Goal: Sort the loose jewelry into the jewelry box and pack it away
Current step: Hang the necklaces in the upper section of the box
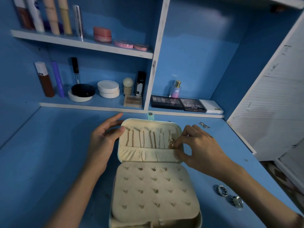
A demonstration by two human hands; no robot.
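Lettering is readable in 2 places on the lower shelf (185,112): a black palette (193,105) shows "MATTE" in white capitals, and a small perfume bottle (176,90) with a gold cap carries "SB". The palette to the left of it has a word too, but only some letters are clear.

On the blue counter (49,153) the jewelry box (153,162) lies open in the middle, below the shelf. Its inside is cream, the outer edge is pale teal, and a snap tab sticks out at the far side. The far half has hooks with 4 chains hanging into a gathered pocket. The near half is a buttoned pad with a few studs in it.

The left hand (105,139) holds the left edge of the far half, thumb on the inner rim, fingers behind. The right hand (195,145) pinches a bunched gold chain (171,143) at the right side of this half. Right of the box, 2 rings (222,190) lie on the counter, and a silver piece (204,125) lies farther back.
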